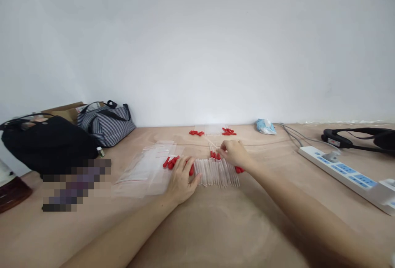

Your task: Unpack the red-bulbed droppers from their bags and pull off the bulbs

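Note:
My left hand (182,179) rests on the table with its fingers spread over a small pile of red rubber bulbs (174,161), its thumb beside the row of tubes. Side by side in front of me lies a dense row of thin clear tubes (216,173). My right hand (233,152) is closed in a pinch above the far right of this row, around what looks like a thin clear tube. Beside its fingertips lie several droppers (215,155), red bulbs towards me and tubes pointing away. More red bulbs (239,169) show under my right wrist.
Clear zip bags (145,167) lie left of the tubes. Near the wall is another clear bundle (213,129) with red bulbs on both sides. A blue packet (266,126), a power strip (345,173) and a black headset (335,138) are right; bags (108,124) stand left.

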A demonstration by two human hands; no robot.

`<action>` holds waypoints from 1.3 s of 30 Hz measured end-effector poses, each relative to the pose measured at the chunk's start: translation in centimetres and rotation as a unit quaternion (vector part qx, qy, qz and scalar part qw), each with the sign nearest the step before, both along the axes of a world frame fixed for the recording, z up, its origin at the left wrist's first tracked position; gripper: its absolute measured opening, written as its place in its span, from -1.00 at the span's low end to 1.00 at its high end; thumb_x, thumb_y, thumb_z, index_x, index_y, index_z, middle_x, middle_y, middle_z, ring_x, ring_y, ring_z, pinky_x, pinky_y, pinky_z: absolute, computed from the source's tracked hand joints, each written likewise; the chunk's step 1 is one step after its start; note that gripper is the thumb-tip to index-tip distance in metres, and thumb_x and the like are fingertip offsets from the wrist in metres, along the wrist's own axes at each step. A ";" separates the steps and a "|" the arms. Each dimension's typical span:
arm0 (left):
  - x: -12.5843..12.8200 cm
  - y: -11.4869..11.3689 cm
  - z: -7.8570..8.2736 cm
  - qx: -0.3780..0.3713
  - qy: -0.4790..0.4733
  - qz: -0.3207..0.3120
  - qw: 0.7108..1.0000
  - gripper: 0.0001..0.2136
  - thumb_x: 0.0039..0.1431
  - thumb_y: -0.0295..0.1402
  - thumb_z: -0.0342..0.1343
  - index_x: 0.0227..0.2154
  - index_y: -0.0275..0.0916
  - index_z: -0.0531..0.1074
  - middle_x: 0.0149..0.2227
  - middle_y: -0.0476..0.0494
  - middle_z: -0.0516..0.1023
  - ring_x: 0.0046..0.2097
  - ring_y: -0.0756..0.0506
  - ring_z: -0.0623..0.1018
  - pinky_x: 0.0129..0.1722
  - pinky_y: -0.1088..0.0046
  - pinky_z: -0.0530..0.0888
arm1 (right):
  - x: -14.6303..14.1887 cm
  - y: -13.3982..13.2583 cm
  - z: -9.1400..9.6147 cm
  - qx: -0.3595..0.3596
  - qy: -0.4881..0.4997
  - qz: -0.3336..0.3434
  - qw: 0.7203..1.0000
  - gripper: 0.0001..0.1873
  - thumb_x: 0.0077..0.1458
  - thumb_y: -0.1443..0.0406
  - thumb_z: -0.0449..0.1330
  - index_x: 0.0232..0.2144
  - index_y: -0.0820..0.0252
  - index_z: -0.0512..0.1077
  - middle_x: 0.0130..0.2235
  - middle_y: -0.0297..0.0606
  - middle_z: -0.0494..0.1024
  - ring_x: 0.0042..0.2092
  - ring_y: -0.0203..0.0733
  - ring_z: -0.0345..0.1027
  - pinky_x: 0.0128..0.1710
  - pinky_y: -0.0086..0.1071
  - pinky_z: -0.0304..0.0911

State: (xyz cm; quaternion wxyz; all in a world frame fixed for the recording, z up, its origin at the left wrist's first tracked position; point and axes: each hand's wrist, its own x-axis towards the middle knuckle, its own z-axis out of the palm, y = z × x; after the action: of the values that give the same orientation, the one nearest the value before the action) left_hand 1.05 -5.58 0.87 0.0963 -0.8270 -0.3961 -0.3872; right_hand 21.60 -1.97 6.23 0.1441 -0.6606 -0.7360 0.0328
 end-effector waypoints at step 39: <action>0.9 -1.9 0.6 0.091 0.121 -0.128 0.980 -0.81 0.16 -0.42 -0.07 -0.48 -0.23 0.41 -0.58 -0.02 0.43 -0.45 0.00 0.34 -0.38 0.38 0.17 | 1.6 -7.4 -6.3 0.420 0.042 0.269 0.865 -0.89 0.03 0.29 0.12 -0.41 0.13 0.46 -0.58 -0.36 0.35 -0.42 -0.31 0.07 -0.24 -0.28 -0.08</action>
State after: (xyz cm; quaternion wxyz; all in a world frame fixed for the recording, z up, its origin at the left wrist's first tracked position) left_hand 1.90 -7.48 1.47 0.1679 -0.8995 -0.2352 -0.3276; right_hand 23.19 -9.33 -0.08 0.4247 -0.3115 -0.8226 -0.2143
